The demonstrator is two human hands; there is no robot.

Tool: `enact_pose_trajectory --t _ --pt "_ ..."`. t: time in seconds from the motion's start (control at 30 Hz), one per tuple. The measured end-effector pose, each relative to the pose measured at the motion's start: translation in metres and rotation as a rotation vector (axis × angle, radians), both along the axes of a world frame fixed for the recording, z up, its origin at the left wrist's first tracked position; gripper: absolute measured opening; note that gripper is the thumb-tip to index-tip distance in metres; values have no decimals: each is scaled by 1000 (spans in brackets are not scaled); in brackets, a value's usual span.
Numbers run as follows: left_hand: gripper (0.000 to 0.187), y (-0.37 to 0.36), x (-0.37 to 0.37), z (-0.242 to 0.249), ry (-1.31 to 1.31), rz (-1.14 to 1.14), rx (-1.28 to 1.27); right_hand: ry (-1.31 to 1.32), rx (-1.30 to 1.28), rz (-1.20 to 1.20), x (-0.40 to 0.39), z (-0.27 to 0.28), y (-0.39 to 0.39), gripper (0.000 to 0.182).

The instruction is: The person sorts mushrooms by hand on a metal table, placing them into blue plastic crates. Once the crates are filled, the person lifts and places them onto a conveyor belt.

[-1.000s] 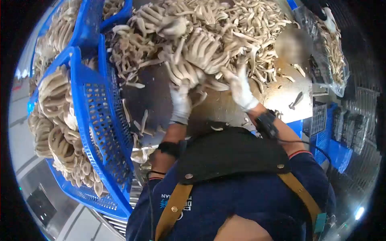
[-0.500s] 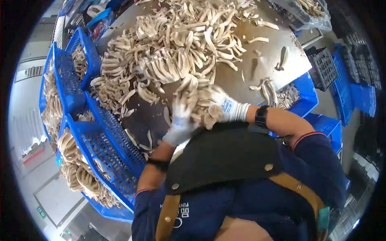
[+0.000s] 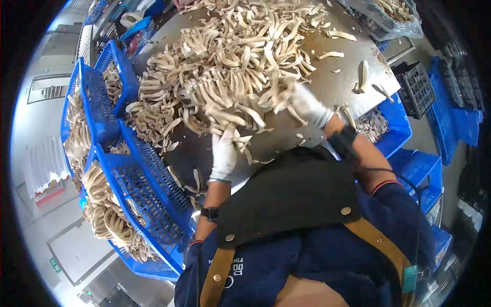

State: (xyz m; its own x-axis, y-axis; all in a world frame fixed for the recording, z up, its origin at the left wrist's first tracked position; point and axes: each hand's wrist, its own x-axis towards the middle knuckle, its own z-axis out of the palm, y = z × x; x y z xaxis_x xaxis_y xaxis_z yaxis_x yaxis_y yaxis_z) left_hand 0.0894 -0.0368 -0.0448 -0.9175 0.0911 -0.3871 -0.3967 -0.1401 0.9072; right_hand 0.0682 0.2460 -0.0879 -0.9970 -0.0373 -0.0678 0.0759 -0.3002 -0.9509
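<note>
A large heap of pale, long-stemmed mushrooms [image 3: 220, 87] covers much of the metal table [image 3: 276, 135]. My left hand [image 3: 223, 153], in a white glove, is at the near edge of the heap, its fingers closed around a few mushrooms. To the right, my right hand [image 3: 309, 105], also gloved and smeared by motion, reaches to the heap's right side, and mushrooms [image 3: 279, 97] lie at its fingertips. Whether it grips them cannot be made out.
Blue baskets [image 3: 148, 199] with mushrooms stand along the left side. A blue bin [image 3: 396, 125] with small pieces sits at the table's right edge, beside a black crate [image 3: 417, 89]. A clear plastic bag [image 3: 381, 20] lies at the top right.
My hands have moved apart from a shared bunch of mushrooms near my body. The right hand went up and to the right, while the left now sits by the heap's near edge.
</note>
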Motion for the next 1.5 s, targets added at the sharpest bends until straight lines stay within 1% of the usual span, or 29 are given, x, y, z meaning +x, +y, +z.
enact_pose_trajectory --t 0.07,0.1,0.17,0.27,0.3,0.37,0.4,0.43,0.47,0.5,0.53,0.57,0.63,0.67,0.8,0.87,0.9,0.93,0.97,1.0,1.03,1.07,1.1,1.2,1.23,1.33,1.37,1.43,1.5 --pt "30 -29 1 8 149 90 -87 -82 291 -144 -11 -14 33 40" --pt "33 -47 -6 -2 265 157 -87 -291 402 -174 -20 22 47 41" --pt "29 -68 -14 7 96 256 -135 171 1292 -229 -27 -10 73 41" --pt "20 -96 -21 7 193 249 -337 360 1078 -573 -47 59 60 42" --pt "21 -93 -23 15 57 371 -379 334 1059 -611 -49 68 45 42" --pt "18 -106 -31 -4 249 308 -711 464 1077 -275 -52 44 11 28" --pt "16 -102 -33 -15 188 216 -282 361 1171 8 -45 61 -21 17" --pt "19 -92 -24 -17 156 114 -363 661 1513 221 -38 62 -47 17" --pt "26 -80 -22 -16 143 -62 -567 347 1431 413 -42 43 -81 22" --pt "34 -71 -19 -16 124 -236 -771 377 1634 528 -42 33 -102 25" --pt "34 -62 -13 -13 86 -258 -854 442 1751 463 -39 15 -116 23" --pt "35 -61 -10 -16 148 -188 -874 265 1774 500 -47 11 -127 20" --pt "41 -67 -6 -32 367 39 -842 172 1389 551 -54 42 -103 22" --pt "45 -72 -7 -35 352 3 -603 213 1240 548 -55 37 -91 33" --pt "48 7 -20 29 501 -403 -717 305 858 405 -33 51 -73 45" --pt "51 11 -36 26 292 -483 -666 226 833 423 -29 87 -62 47" --pt "53 -6 -45 -17 45 -353 -407 150 694 441 -35 69 -51 46" --pt "54 1 -45 -8 43 -362 -373 155 680 340 -32 50 -45 45" --pt "55 8 -42 -1 140 -428 -436 154 663 242 -27 38 -41 44" --pt "56 16 -39 7 240 -486 -499 -87 385 306 -23 42 -44 44" --pt "57 22 -38 8 454 -595 -656 -138 495 337 -20 66 -44 42" --pt "63 22 -38 -2 428 -554 -775 -80 593 294 -22 65 -46 40" --pt "65 25 -43 1 293 -528 -558 -18 690 249 -25 62 -48 38" --pt "64 32 -43 32 -30 -533 -71 -28 122 249 -28 20 -55 37" --pt "58 39 -41 52 104 -673 -388 -90 174 286 -25 41 -57 37" --pt "40 34 -41 31 138 -451 -296 -223 176 392 -20 86 -57 41" --pt "34 26 -43 44 34 -410 -314 -11 380 358 -20 94 -50 44" --pt "24 16 -44 34 96 -218 -291 55 499 329 -29 69 -39 45" --pt "21 15 -41 16 197 -260 -371 24 703 270 -28 69 -38 48"
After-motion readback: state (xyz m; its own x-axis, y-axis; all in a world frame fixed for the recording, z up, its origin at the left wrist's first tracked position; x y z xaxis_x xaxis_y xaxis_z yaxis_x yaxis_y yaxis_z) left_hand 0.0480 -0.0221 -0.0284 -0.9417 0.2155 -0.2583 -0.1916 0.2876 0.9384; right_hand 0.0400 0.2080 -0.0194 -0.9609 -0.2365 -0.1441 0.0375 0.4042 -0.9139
